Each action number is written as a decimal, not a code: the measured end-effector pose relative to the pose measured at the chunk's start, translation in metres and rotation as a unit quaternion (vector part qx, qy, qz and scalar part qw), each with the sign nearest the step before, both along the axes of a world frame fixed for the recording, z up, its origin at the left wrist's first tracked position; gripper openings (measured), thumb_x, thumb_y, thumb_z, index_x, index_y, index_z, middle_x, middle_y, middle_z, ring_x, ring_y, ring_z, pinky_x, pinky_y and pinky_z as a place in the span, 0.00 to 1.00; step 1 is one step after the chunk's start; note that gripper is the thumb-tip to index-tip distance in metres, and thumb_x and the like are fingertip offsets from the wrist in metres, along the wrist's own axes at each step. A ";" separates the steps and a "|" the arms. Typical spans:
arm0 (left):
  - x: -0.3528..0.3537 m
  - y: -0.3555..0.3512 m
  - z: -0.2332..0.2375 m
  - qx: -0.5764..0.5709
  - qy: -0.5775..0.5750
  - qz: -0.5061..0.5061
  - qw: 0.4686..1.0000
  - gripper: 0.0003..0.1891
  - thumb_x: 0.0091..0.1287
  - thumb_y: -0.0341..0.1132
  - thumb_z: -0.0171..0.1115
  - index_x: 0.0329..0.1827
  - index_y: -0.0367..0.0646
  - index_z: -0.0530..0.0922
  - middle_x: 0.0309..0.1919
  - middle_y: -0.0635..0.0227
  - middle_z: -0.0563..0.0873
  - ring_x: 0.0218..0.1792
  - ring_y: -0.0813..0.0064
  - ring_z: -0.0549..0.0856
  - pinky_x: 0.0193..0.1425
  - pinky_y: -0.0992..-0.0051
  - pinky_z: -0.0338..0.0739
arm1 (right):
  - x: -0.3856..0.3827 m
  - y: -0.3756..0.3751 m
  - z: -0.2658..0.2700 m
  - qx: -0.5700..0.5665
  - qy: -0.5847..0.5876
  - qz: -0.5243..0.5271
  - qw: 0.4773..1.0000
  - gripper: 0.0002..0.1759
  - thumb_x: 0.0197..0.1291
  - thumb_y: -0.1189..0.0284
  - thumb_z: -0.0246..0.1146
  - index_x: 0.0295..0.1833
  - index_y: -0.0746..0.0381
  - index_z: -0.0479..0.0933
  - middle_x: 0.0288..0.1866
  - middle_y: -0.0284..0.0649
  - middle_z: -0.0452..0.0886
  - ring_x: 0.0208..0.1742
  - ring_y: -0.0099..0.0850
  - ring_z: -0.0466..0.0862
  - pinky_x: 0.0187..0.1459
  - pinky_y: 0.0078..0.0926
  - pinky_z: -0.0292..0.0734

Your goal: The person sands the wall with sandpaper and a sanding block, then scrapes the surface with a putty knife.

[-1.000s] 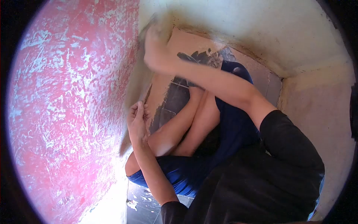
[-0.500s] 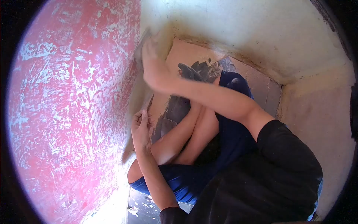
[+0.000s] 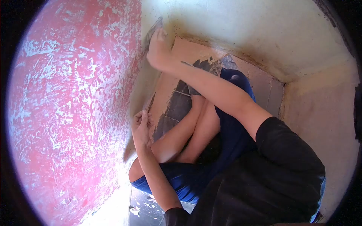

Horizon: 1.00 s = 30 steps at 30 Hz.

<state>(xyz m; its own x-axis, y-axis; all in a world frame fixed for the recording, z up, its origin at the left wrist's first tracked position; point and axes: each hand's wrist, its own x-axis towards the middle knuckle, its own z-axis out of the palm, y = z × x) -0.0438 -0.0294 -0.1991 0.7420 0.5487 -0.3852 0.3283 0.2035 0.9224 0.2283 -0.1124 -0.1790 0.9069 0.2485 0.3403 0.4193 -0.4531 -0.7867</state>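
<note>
My right hand is closed around a flat grey scraper, whose thin blade stands edge-on against the wall close to the far corner. The handle, if there is one, is hidden by the fingers. Low beside the same wall, above my bent knee, is my left hand, its fingers curled and the thumb up against them. Whatever may be inside that hand does not show. The wall on the left is pink, with many white patches and streaks.
A cream wall closes off the far side. Dark tiles, partly covered with pale dust or residue, form the floor under my crossed legs. White flakes lie on the tiles at bottom left.
My right hand and the scraper have moved up along the wall, toward the far corner. The left hand stays almost where it was, fingers still curled.
</note>
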 end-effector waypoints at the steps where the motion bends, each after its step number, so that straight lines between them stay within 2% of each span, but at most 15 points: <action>1: 0.000 0.000 -0.001 -0.002 0.002 -0.004 1.000 0.15 0.79 0.41 0.66 0.54 0.37 0.81 0.41 0.70 0.86 0.38 0.82 0.81 0.44 0.80 0.77 | 0.004 -0.003 0.003 -0.007 0.024 -0.010 1.000 0.45 0.59 0.87 0.56 0.80 0.87 0.43 0.82 0.81 0.42 0.85 0.72 0.46 0.85 0.53 0.49; 5: 0.004 -0.002 -0.004 0.006 -0.017 -0.020 1.000 0.15 0.79 0.41 0.66 0.53 0.37 0.80 0.41 0.69 0.87 0.37 0.82 0.82 0.42 0.80 0.78 | -0.065 -0.005 0.003 0.021 -0.028 0.028 0.999 0.46 0.59 0.86 0.57 0.80 0.87 0.43 0.82 0.80 0.46 0.85 0.71 0.47 0.85 0.53 0.50; 7: 0.009 -0.002 -0.003 0.013 -0.007 -0.024 1.000 0.15 0.78 0.41 0.66 0.53 0.37 0.80 0.41 0.68 0.87 0.37 0.82 0.82 0.42 0.80 0.78 | -0.092 -0.009 0.008 -0.052 -0.095 0.150 0.983 0.44 0.62 0.86 0.55 0.80 0.87 0.43 0.82 0.79 0.49 0.84 0.71 0.49 0.84 0.54 0.52; 8: 0.006 0.000 -0.003 0.020 0.008 -0.025 0.999 0.15 0.78 0.42 0.66 0.53 0.37 0.80 0.41 0.68 0.87 0.37 0.82 0.82 0.42 0.80 0.78 | -0.077 -0.009 0.006 -0.050 -0.091 0.150 0.983 0.44 0.62 0.86 0.55 0.80 0.87 0.43 0.82 0.79 0.49 0.84 0.71 0.49 0.84 0.54 0.52; 10: 0.001 0.001 -0.004 0.026 0.027 -0.019 0.999 0.15 0.78 0.42 0.66 0.53 0.37 0.80 0.41 0.68 0.87 0.37 0.82 0.82 0.42 0.80 0.78 | -0.019 -0.006 -0.002 -0.041 -0.092 0.007 0.995 0.40 0.66 0.86 0.50 0.80 0.85 0.44 0.82 0.78 0.49 0.84 0.73 0.50 0.83 0.54 0.53; 11: 0.000 0.000 -0.004 0.028 0.037 -0.013 0.999 0.16 0.78 0.42 0.66 0.54 0.37 0.80 0.41 0.69 0.87 0.37 0.82 0.82 0.42 0.80 0.77 | 0.000 -0.008 -0.002 -0.042 -0.092 0.009 0.995 0.40 0.66 0.86 0.50 0.80 0.85 0.44 0.82 0.78 0.49 0.84 0.73 0.50 0.83 0.54 0.53; 13: 0.001 -0.002 -0.002 0.025 0.028 -0.018 0.999 0.16 0.78 0.42 0.66 0.54 0.37 0.80 0.41 0.69 0.87 0.38 0.82 0.82 0.42 0.80 0.77 | 0.024 -0.014 0.006 -0.036 -0.038 -0.007 0.999 0.42 0.59 0.87 0.50 0.78 0.89 0.45 0.82 0.81 0.43 0.84 0.71 0.52 0.82 0.49 0.57; 17: 0.010 -0.001 -0.003 0.046 0.017 -0.036 0.998 0.17 0.78 0.43 0.67 0.55 0.36 0.80 0.41 0.69 0.87 0.37 0.82 0.82 0.42 0.80 0.77 | -0.056 -0.001 -0.016 -0.063 -0.098 -0.024 0.993 0.42 0.59 0.86 0.52 0.78 0.89 0.46 0.82 0.81 0.45 0.84 0.69 0.53 0.80 0.47 0.64; 19: 0.012 -0.003 -0.004 0.053 0.022 -0.039 0.998 0.17 0.78 0.42 0.66 0.55 0.36 0.80 0.41 0.69 0.87 0.37 0.82 0.82 0.42 0.80 0.77 | -0.076 -0.012 -0.007 -0.037 -0.097 0.117 0.988 0.42 0.63 0.86 0.49 0.81 0.84 0.42 0.84 0.76 0.45 0.85 0.68 0.51 0.82 0.53 0.59; 21: 0.004 -0.001 -0.004 0.062 0.029 -0.038 0.997 0.17 0.78 0.42 0.66 0.55 0.36 0.80 0.41 0.69 0.87 0.37 0.82 0.82 0.42 0.79 0.77 | -0.051 -0.011 -0.005 -0.057 -0.055 0.085 0.993 0.43 0.63 0.86 0.50 0.81 0.84 0.41 0.84 0.75 0.45 0.85 0.68 0.51 0.81 0.52 0.61; 23: -0.001 0.001 -0.008 0.071 0.033 -0.041 0.996 0.19 0.79 0.44 0.66 0.55 0.34 0.81 0.42 0.70 0.86 0.39 0.81 0.80 0.46 0.79 0.75 | -0.035 -0.007 -0.004 -0.079 -0.017 0.055 0.995 0.43 0.63 0.85 0.50 0.81 0.84 0.41 0.85 0.74 0.44 0.85 0.68 0.50 0.80 0.51 0.64; 25: -0.001 0.004 -0.009 0.059 0.017 -0.036 0.997 0.19 0.79 0.44 0.66 0.56 0.34 0.81 0.42 0.70 0.86 0.39 0.81 0.80 0.46 0.79 0.75 | -0.039 -0.004 -0.003 -0.039 -0.033 0.010 0.999 0.43 0.58 0.85 0.53 0.79 0.85 0.47 0.82 0.76 0.50 0.76 0.70 0.67 0.70 0.48 0.76; 27: -0.004 0.000 -0.007 0.047 -0.003 -0.029 0.998 0.19 0.78 0.44 0.66 0.56 0.34 0.81 0.42 0.69 0.87 0.39 0.81 0.80 0.46 0.79 0.75 | -0.063 0.000 -0.003 -0.033 -0.041 0.012 0.999 0.42 0.58 0.85 0.52 0.79 0.85 0.49 0.81 0.78 0.52 0.74 0.70 0.70 0.70 0.48 0.76; 29: 0.002 -0.004 0.005 0.058 0.008 -0.017 0.998 0.17 0.78 0.42 0.67 0.54 0.36 0.80 0.40 0.68 0.87 0.37 0.81 0.82 0.42 0.79 0.79 | -0.072 0.002 0.000 -0.020 -0.055 0.011 0.998 0.41 0.58 0.85 0.52 0.78 0.86 0.50 0.80 0.79 0.53 0.71 0.71 0.72 0.69 0.49 0.76; 30: 0.003 -0.004 0.006 0.058 0.006 -0.015 0.998 0.17 0.78 0.42 0.67 0.54 0.36 0.80 0.40 0.68 0.87 0.37 0.81 0.82 0.42 0.79 0.79 | -0.074 -0.004 -0.010 -0.035 -0.137 0.023 0.990 0.41 0.58 0.86 0.51 0.78 0.86 0.50 0.79 0.80 0.54 0.71 0.72 0.72 0.69 0.50 0.75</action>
<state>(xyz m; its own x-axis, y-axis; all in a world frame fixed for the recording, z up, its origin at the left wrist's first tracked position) -0.0408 -0.0332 -0.1936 0.7552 0.5674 -0.3283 0.3431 0.0847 0.9355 0.1547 -0.1160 -0.1890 0.7698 0.3192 0.5527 0.6344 -0.4783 -0.6073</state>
